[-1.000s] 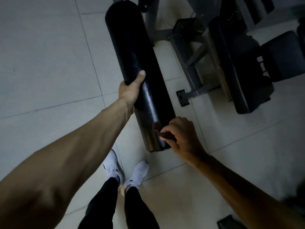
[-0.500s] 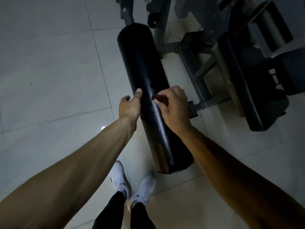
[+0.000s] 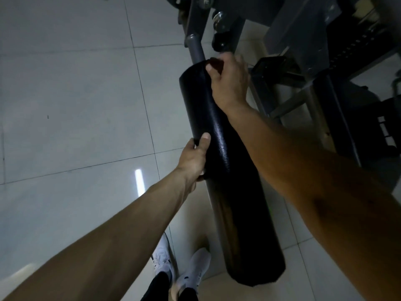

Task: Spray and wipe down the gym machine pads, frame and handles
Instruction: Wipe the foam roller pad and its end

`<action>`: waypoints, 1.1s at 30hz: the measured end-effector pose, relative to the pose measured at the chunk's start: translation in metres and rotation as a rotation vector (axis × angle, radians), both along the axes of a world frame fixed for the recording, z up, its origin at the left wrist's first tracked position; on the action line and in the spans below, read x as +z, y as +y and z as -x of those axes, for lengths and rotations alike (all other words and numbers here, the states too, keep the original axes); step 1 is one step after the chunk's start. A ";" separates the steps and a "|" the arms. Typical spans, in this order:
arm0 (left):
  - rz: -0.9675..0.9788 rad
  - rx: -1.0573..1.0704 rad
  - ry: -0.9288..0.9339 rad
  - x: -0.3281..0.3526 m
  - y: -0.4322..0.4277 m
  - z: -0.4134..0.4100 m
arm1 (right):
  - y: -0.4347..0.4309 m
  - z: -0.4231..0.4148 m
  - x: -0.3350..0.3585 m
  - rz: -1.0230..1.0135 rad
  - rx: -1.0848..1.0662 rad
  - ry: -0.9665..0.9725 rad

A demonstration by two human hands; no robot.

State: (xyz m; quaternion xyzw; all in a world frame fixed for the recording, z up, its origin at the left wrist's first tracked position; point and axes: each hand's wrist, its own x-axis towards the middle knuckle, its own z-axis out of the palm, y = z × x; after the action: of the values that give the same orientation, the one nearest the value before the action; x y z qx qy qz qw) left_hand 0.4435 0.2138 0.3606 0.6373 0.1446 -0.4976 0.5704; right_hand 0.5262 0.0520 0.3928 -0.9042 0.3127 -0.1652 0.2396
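**Pale floor tiles, a black roller pad, both hands on it**

Grey-white tiled floor (image 3: 76, 94) fills the left side of the head view, and above it, running from the bottom centre up toward the machine, hangs the long black roller pad (image 3: 223, 170). Its near end is blunt and free above the floor. Its far end sits on a round grey bar (image 3: 195, 48) that comes out of the machine.

The left hand (image 3: 195, 158) grasps the pad about halfway along its left side, with the thumb lying on top of the textured cover and the fingers curled underneath. The right hand (image 3: 230, 83) is at the pad's far end, next to the bar. Its fingers are bent over the pad's rim, and thumb and forefinger pinch a small dark wad (image 3: 216, 63) against the cover. The light is too dim to tell what the wad is made of. Both forearms are bare.

Behind the right hand stands the grey machine frame (image 3: 303, 33), with bolts and a toothed strip on it. Below the pad are two white shoes (image 3: 162, 257) and the hems of black trousers (image 3: 157, 285). A short streak of light (image 3: 140, 182) reflects off a tile left of the left wrist.
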 end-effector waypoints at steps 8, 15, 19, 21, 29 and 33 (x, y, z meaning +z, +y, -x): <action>-0.036 0.038 0.007 0.017 -0.002 0.005 | 0.005 0.049 0.007 0.037 0.228 0.111; -0.051 0.145 -0.073 0.030 -0.010 0.023 | 0.040 0.233 0.003 0.053 0.396 0.163; -0.091 0.249 -0.172 0.030 -0.021 0.034 | 0.055 0.312 0.002 0.048 0.468 0.169; -0.097 0.251 -0.221 0.029 -0.023 0.040 | 0.060 0.355 0.000 0.042 0.487 0.179; -0.071 0.077 -0.059 0.015 0.010 0.090 | 0.059 0.278 -0.005 0.002 0.264 0.093; -0.066 0.083 -0.085 0.018 0.008 0.092 | 0.062 0.312 -0.005 0.088 0.450 0.110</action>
State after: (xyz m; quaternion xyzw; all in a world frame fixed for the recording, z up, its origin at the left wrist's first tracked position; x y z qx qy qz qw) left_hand 0.3511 0.2219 0.3788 0.6698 0.1626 -0.4411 0.5748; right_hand 0.2142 0.1135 0.3882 -0.9683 0.1086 -0.0716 0.2135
